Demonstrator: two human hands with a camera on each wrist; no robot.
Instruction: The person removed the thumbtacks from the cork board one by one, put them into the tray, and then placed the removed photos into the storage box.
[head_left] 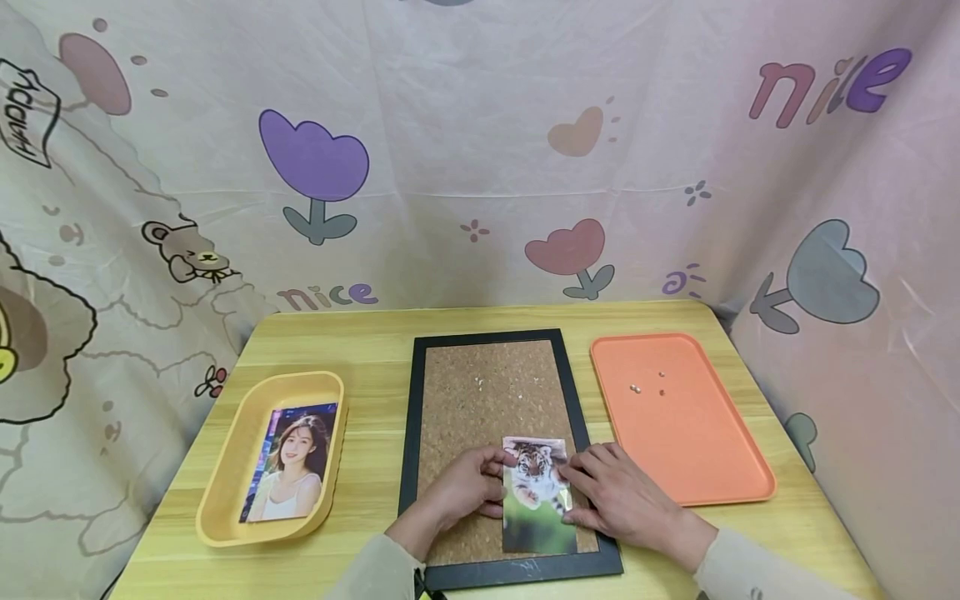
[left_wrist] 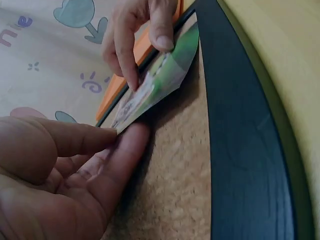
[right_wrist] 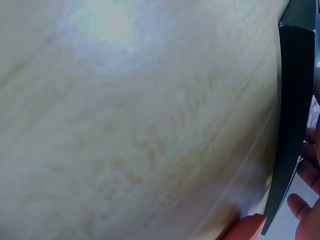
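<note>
A tiger photo (head_left: 534, 521) lies over the lower right of a black-framed cork board (head_left: 465, 392). My left hand (head_left: 472, 483) pinches its left edge between thumb and fingers. In the left wrist view that edge of the tiger photo (left_wrist: 172, 65) is raised off the cork, with a shadow beneath. From the other side my right hand (head_left: 626, 500) touches the right edge, its index finger and thumb spread apart along it. The right wrist view catches only the fingertips (right_wrist: 309, 172) of the right hand beside the black frame (right_wrist: 295, 100).
On the left stands a yellow tray (head_left: 217, 500) holding a portrait photo (head_left: 288, 475). An orange tray (head_left: 697, 442) to the right bears several tiny pieces (head_left: 635, 388). Small shiny bits (head_left: 480, 382) show on the upper cork. A patterned curtain (head_left: 450, 167) hangs behind the wooden table (head_left: 367, 467).
</note>
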